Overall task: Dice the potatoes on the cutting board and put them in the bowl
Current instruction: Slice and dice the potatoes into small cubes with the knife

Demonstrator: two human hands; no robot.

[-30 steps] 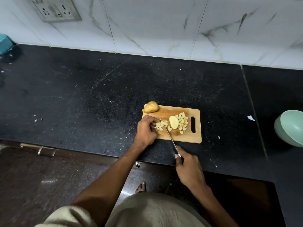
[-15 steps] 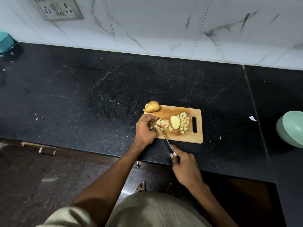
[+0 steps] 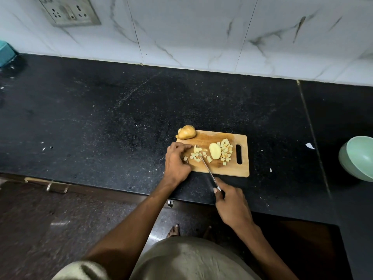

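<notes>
A person dices potato on a wooden cutting board (image 3: 220, 170) set on a black counter (image 3: 101, 128).

The right hand (image 3: 232, 205) is closed around the handle of a knife (image 3: 209, 170), whose blade slants up over the board's near edge into the small cubes (image 3: 196, 155). The left hand (image 3: 176, 163) rests on the board's left end, its fingers curled toward those pieces; whether it pinches one cannot be told. A peeled potato half (image 3: 215, 151) lies mid-board, touching a heap of diced potato (image 3: 226, 151) beside the handle slot. A whole potato (image 3: 186, 132) sits on the far left corner. The green bowl (image 3: 359, 158) stands at the counter's right edge, well apart.
</notes>
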